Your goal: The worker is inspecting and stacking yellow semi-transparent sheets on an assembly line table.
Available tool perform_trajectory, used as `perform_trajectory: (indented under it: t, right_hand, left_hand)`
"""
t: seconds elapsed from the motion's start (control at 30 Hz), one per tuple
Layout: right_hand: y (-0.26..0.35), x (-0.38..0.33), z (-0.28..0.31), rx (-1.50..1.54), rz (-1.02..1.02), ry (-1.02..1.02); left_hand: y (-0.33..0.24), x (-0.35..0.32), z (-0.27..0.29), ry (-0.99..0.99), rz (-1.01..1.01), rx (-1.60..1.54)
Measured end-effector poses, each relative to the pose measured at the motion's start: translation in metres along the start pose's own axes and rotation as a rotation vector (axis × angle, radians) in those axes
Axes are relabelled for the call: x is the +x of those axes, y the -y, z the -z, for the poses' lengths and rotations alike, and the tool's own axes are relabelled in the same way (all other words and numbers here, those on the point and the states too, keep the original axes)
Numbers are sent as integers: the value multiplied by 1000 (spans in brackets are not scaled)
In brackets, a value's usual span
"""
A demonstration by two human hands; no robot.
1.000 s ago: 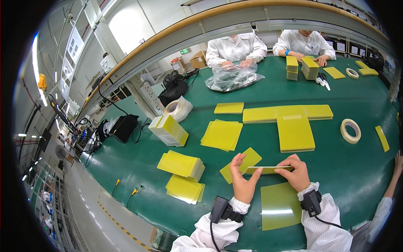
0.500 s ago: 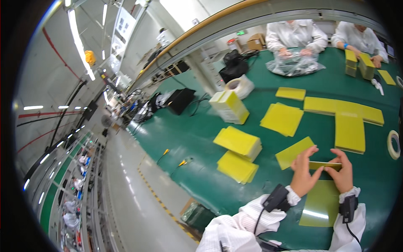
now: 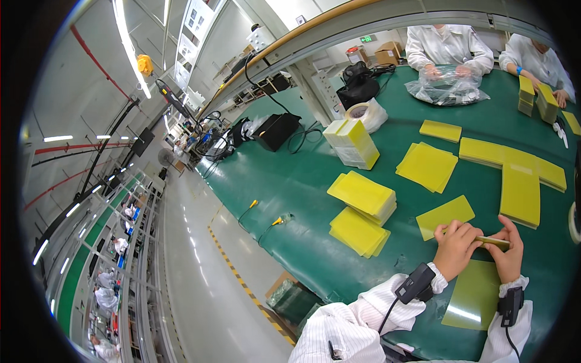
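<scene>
Between my two hands, a thin stack of yellow sheets (image 3: 493, 241) is tilted nearly edge-on. My left hand (image 3: 454, 249) is closed, its curled fingers gripping the left end. The thumb and fingers of my right hand (image 3: 508, 253) pinch the other end. Below them on the green table lies a larger translucent yellow sheet (image 3: 471, 296) with a light glare across it. Just beyond my left hand is a single yellow sheet (image 3: 445, 216), set at an angle.
Fanned yellow sheets (image 3: 426, 166) and a T-shaped group of stacks (image 3: 520, 190) lie farther off. To the left stand a thick stack (image 3: 363, 196), loose sheets (image 3: 357, 233) and a wrapped block (image 3: 352, 145). Tape (image 3: 575, 222) sits right. Two people work across the table (image 3: 290, 224).
The held stack has dropped slightly and turned more edge-on. My left fingers have curled round its end, where before they were stretched out. The whole view has shifted a little.
</scene>
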State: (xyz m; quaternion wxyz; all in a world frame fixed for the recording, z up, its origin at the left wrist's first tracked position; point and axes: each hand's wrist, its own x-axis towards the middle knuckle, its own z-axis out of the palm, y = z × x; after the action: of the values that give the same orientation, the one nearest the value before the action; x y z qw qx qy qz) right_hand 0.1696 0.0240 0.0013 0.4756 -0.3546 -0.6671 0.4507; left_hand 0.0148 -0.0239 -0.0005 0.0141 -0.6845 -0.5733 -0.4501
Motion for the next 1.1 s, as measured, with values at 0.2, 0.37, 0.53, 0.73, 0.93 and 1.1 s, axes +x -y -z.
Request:
perform_trajectory:
  t: [0.2,0.37,0.53,0.73,0.93,1.1]
  right_hand:
    - [-4,2,0,25,-3,-58]
    - [-11,4,4,-7,40,-50]
    - [-14,3,4,-139,134,56]
    - [-13,4,4,-137,175,42]
    - [-11,3,6,-29,195,-122]
    - [-9,2,7,-57,170,-136]
  left_hand:
    - [0,4,3,-63,96,-78]
    - [2,6,6,-131,112,-266]
    - [4,6,2,2,42,-588]
    - [11,3,-7,33,87,-721]
    - [14,5,-10,-99,291,-739]
    - [9,6,-4,-191,411,-680]
